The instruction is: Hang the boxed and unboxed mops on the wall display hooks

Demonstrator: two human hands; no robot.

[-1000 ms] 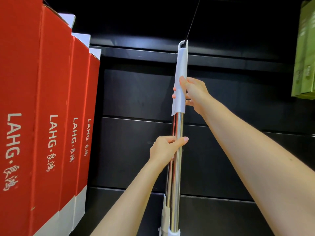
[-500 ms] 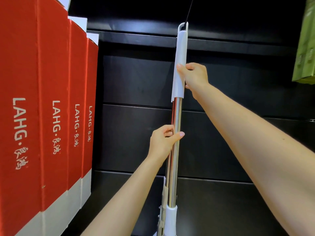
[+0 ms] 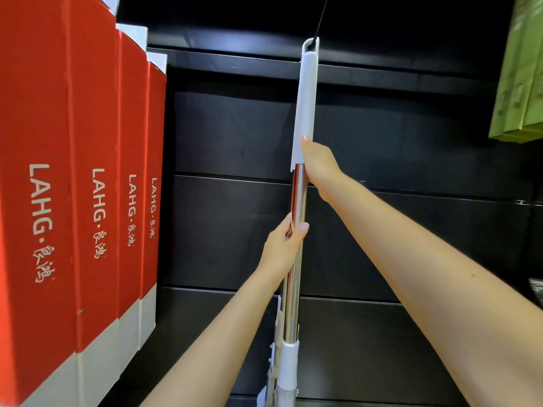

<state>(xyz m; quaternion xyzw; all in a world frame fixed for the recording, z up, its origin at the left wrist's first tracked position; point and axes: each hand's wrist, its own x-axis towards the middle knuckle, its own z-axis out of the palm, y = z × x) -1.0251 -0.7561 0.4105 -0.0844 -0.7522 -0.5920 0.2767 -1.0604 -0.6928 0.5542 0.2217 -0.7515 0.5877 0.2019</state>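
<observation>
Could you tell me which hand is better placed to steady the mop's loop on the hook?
The right hand: it grips the base of the white handle sleeve, nearer the loop at the black hook. The left hand holds the steel pole lower down.

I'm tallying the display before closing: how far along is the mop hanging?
Done: four red boxed mops hang at left. In hand: the unboxed mop, its top loop at the black hook; the right hand grips the handle's lower end, the left hand the steel pole. Left: letting go. Any further mops are out of view.
</observation>
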